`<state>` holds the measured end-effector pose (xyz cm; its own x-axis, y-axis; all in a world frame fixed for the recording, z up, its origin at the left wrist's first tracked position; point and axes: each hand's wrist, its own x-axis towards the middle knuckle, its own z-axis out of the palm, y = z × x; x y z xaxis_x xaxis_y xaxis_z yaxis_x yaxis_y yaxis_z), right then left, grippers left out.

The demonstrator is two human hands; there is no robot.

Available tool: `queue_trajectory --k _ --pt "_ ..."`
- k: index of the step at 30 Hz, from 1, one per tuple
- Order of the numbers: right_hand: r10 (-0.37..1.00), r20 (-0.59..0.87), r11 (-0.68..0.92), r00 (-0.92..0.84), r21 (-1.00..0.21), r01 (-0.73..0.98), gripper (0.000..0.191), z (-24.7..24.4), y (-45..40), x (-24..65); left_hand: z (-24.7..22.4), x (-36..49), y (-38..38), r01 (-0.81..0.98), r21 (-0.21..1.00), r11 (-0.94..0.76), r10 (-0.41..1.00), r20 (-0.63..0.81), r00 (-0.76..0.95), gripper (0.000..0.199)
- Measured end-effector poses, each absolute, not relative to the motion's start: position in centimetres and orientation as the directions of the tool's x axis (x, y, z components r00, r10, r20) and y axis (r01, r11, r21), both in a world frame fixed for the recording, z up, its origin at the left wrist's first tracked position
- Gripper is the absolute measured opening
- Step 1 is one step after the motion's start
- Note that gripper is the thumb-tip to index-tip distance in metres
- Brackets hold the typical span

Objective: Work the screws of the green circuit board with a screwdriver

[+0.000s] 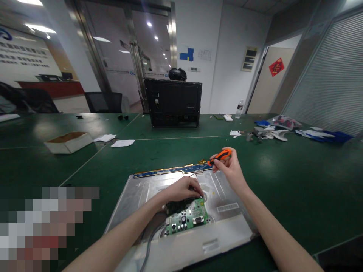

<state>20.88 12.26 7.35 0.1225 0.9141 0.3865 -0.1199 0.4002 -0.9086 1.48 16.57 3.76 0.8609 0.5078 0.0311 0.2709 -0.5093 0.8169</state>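
My right hand [231, 170] grips a screwdriver [222, 155] by its orange and black handle. Its thin shaft slants down and left over the far edge of a silver metal display panel [227, 196]. Bent over the panel's middle is my left hand [184, 189], fingers closed, the tips at the far corner of a green circuit board [187, 219]; what they pinch is hidden. A grey cable [149, 245] runs from beside the board toward me. Along the panel's far edge lies a narrow blue circuit strip [164, 172].
A black monitor-like unit [176, 102] stands on the green table [283, 181]. An open cardboard box [69, 143] and papers [123, 143] are at left. A water bottle [239, 108], metal parts [259, 131] and blue gloves-like items [338, 136] lie at right. The lower left is pixelated.
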Motion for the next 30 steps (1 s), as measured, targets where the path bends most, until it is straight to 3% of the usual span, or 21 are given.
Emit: queue_trajectory --k 6,9,15,30 --pt "0.831 0.552 0.522 0.071 -0.817 0.244 0.043 6.7 10.6 19.3 3.8 1.5 16.5 0.258 0.824 -0.504 0.501 0.036 0.865 0.018" --pt "0.817 0.577 0.549 -0.014 -0.769 0.327 0.043 6.7 10.2 19.0 3.7 1.5 16.5 0.263 0.825 -0.5 0.511 0.036 0.859 0.016" --pt "0.744 0.665 0.627 -0.06 -0.664 0.407 0.047 6.0 10.5 19.1 3.1 1.5 16.8 0.267 0.823 -0.502 0.517 0.038 0.855 0.015" --pt "0.724 0.679 0.648 -0.123 -0.607 0.46 0.047 5.2 10.6 19.0 3.0 1.5 16.8 0.254 0.832 -0.494 0.532 0.058 0.845 0.009"
